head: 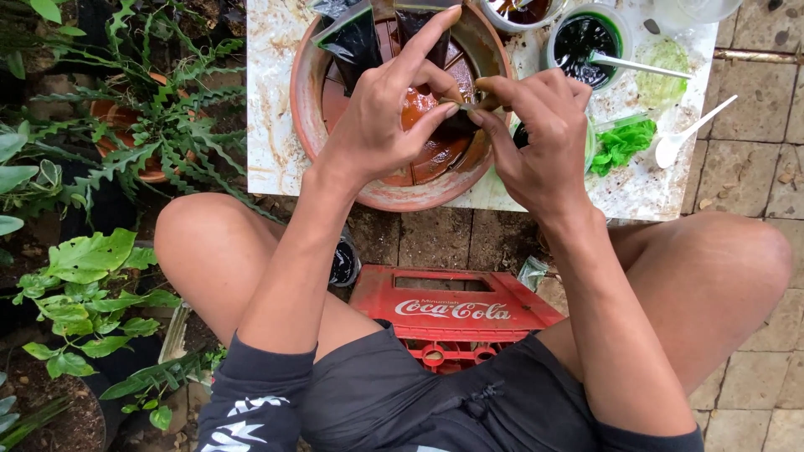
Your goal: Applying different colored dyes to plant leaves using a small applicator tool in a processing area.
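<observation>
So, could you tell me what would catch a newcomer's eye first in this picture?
Probably the two hands meeting at the centre: the left hand and right hand pinch a small dark piece together over a round terracotta dish on the mottled table. Next comes the red plastic crate between the person's knees, and a cup of dark liquid at top right.

We're outdoors, in a garden patio or backyard corner: stone paving (745, 167) runs right of the fingers, potted ferns (159, 125) and leafy plants (88, 285) crowd the ground to their left, a worn, stained tabletop (272, 100) sits beneath them with a clay dish (306, 92) and cups of dark liquid (584, 38), and a red plastic crate (452, 314) serves as a seat below.
</observation>
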